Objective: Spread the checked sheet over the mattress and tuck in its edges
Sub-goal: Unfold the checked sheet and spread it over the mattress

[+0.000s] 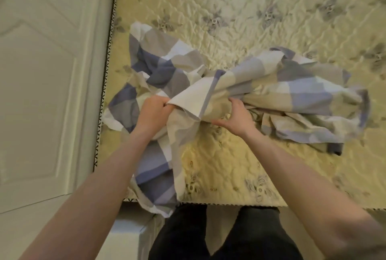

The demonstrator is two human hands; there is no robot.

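The checked sheet (208, 92), soft, light and limp, lies bunched on the mattress (271, 9) toward 7 o'clock. Left hand (153, 113) pinches a fold; right hand (236, 116) rests spread. Best gripped at hemmed corners.

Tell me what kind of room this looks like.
Most likely a bedroom. A bare quilted cream mattress with grey flower motifs fills the view, a crumpled blue, grey and white checked sheet lies on it, and a white panelled door stands alongside.
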